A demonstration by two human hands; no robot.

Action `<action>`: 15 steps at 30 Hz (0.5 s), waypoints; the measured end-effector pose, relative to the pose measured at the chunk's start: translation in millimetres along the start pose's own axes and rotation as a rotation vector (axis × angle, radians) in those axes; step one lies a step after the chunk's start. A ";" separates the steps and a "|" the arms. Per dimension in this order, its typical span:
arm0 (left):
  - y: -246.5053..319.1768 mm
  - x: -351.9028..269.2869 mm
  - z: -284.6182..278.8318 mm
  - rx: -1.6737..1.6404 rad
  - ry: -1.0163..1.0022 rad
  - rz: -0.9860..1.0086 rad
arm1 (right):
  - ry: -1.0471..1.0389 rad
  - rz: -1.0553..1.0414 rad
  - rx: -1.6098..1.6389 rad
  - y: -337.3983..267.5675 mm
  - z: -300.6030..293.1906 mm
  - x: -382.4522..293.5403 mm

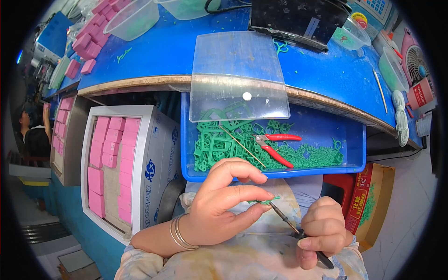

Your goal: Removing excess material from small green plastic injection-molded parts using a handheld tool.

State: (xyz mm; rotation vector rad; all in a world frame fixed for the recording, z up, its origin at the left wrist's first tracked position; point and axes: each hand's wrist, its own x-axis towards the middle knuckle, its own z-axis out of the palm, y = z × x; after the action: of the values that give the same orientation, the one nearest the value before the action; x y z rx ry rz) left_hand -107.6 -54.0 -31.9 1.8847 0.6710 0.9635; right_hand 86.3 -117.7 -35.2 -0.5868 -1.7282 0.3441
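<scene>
Between thumb and index finger, my left hand [234, 203] pinches a small green wax piece [267, 202]. My right hand [323, 227] grips the black handle of a pen-like tool with a metal shaft [283, 215], perhaps a soldering iron or wax pen; its tip meets the green piece. Beyond my hands, a blue plastic tray [329, 170] holds many small green wax pieces [308, 156], green frames, a thin wooden stick [241, 145] and flush cutters with red handles [276, 161]. A clear acrylic sheet [238, 66] lies on the bench edge and overhangs the tray.
Pink blocks fill a white-framed box [144, 140] at left; more pink blocks [91, 35] are stacked on the blue bench [150, 63]. A black machine [297, 21] and plastic tubs [134, 21] stand behind. A cardboard box [381, 206] is right. Another person [36, 136] sits far left.
</scene>
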 end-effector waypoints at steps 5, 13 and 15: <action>-0.1 0.3 -1.1 0.012 -0.008 0.007 | -0.027 0.021 0.008 0.5 -0.4 -1.1; -1.4 -0.9 -0.3 0.000 -0.002 0.004 | 0.130 -0.027 -0.017 0.6 7.3 -4.5; -1.7 -1.1 -0.2 0.001 0.003 0.005 | 0.054 -0.010 -0.002 0.8 3.7 -2.8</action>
State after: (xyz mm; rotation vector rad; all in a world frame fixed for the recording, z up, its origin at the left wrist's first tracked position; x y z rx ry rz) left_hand -108.5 -53.9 -33.7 1.8873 0.6688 0.9696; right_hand 83.3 -118.3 -38.8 -0.5835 -1.6791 0.3171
